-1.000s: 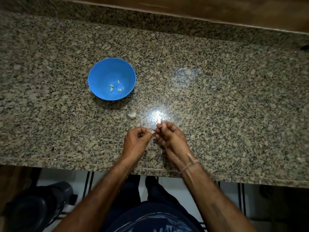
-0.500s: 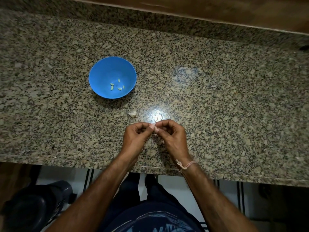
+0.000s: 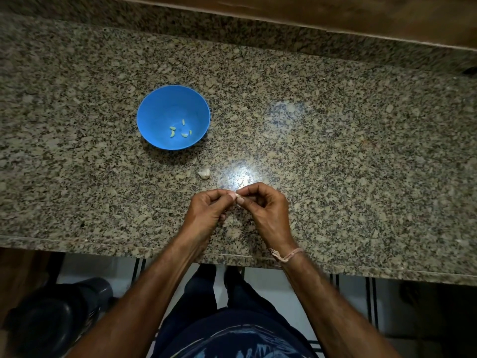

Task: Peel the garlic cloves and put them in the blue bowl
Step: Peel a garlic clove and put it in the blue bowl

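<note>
Granite desk (image 3: 335, 151): peeled cloves (image 3: 178, 130) in blue bowl (image 3: 160, 104); my left hand (image 3: 206, 210), right hand (image 3: 265, 208) pinch a clove (image 3: 236, 195); garlic piece (image 3: 204, 173) waits.

Peeled cloves (image 3: 172, 134) in blue bowl (image 3: 160, 112)

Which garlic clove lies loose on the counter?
The whitish clove just outside the blue bowl; four yellowish ones sit in the bowl, another clove is pinched between the left hand and right hand.
</note>
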